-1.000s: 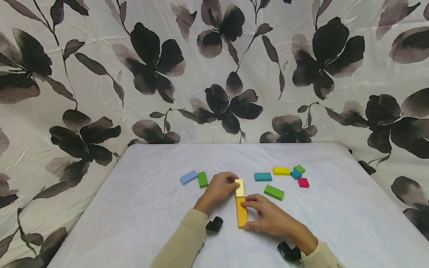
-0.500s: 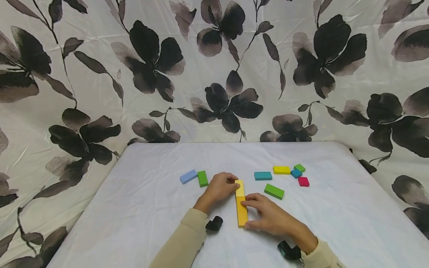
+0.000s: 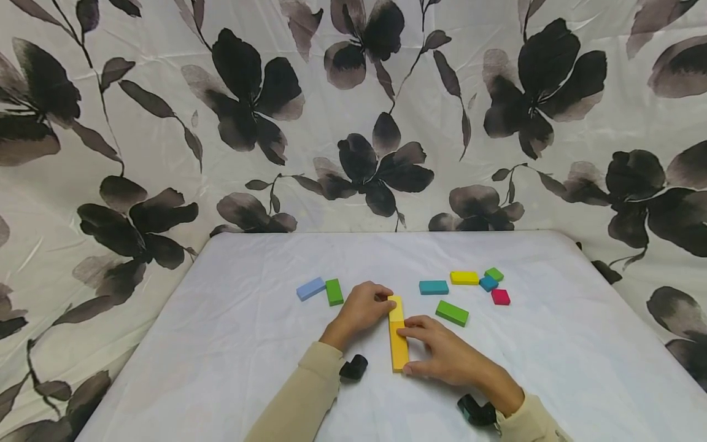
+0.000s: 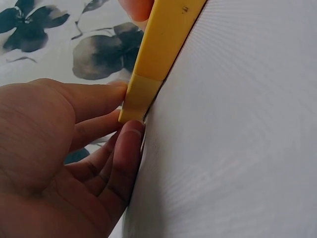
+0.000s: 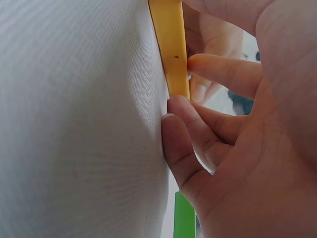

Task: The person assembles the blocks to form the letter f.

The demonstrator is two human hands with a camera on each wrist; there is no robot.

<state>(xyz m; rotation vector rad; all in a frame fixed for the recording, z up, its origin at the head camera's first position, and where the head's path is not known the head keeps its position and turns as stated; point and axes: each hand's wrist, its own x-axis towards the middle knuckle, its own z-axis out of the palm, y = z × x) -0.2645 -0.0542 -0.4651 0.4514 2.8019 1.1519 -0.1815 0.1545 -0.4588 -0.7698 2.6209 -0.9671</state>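
Two yellow blocks lie end to end in a line on the white-covered table. My left hand (image 3: 360, 309) is at the far end of the short light-yellow block (image 3: 396, 310) and pinches it, its thumb against the edge in the left wrist view. Beside the longer orange-yellow block (image 3: 399, 353) is my right hand (image 3: 450, 357), with the thumb at its near right corner and the index fingertip on it near the joint. In the left wrist view the short block (image 4: 139, 94) meets the long block (image 4: 163, 39) at a thin seam. Some fingertips are hidden behind the blocks.
A light-blue block (image 3: 311, 288) and a green block (image 3: 334, 292) lie left. On the right are a teal block (image 3: 433, 287), a green block (image 3: 452, 312), a yellow block (image 3: 464, 278), a blue block (image 3: 488, 283), a small green block (image 3: 494, 274) and a red block (image 3: 501, 297).
The dark seam line between the two yellow blocks has faded, and their ends now look flush. Both hands stay almost in place; the head view has tilted slightly.
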